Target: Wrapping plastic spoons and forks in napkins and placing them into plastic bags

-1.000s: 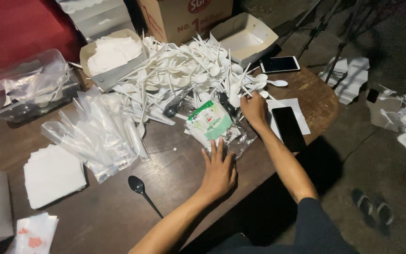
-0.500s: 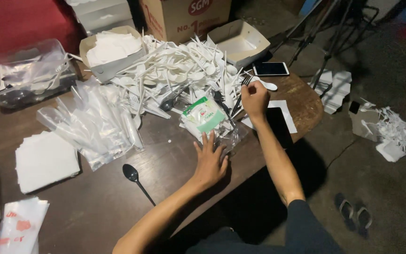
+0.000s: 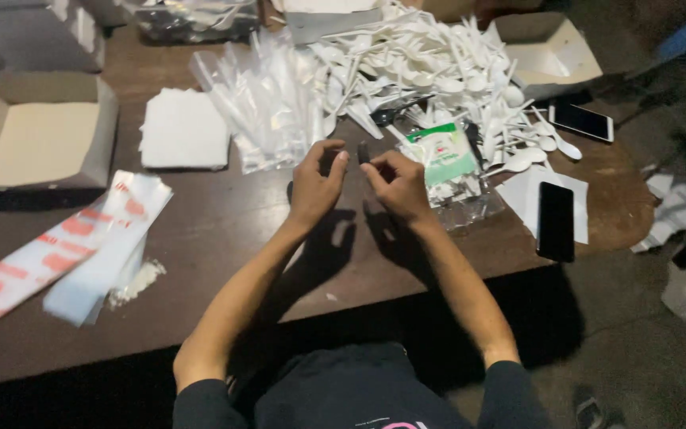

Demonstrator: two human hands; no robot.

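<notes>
Left hand: my left hand (image 3: 317, 184) is raised over the middle of the dark brown wooden table (image 3: 224, 262), forearm running up from the near edge, wrist bent, fingers curled inward with thumb and forefinger drawn close; I cannot tell whether they pinch anything.
Right hand: my right hand (image 3: 397, 184) sits just beside the left, palm turned toward it, thumb and forefinger pinched on a small dark object (image 3: 363, 152) held upright between the two hands; too small and dim for me to name it.
Nearest things: a clear plastic packet with a green and white label (image 3: 442, 159) lies just right of my right hand, on a crumpled clear wrapper.
Far edge: a big heap of white plastic spoons (image 3: 430, 67), with a pile of clear plastic sleeves (image 3: 267, 103) to its left.
Left side: a flat stack of white paper napkins (image 3: 184, 129), an open cardboard box (image 3: 37, 131) at the left edge, red and white printed plastic bags (image 3: 57, 246) near the near-left corner.
Right edge: a black phone (image 3: 556, 221) lying on a white sheet.
</notes>
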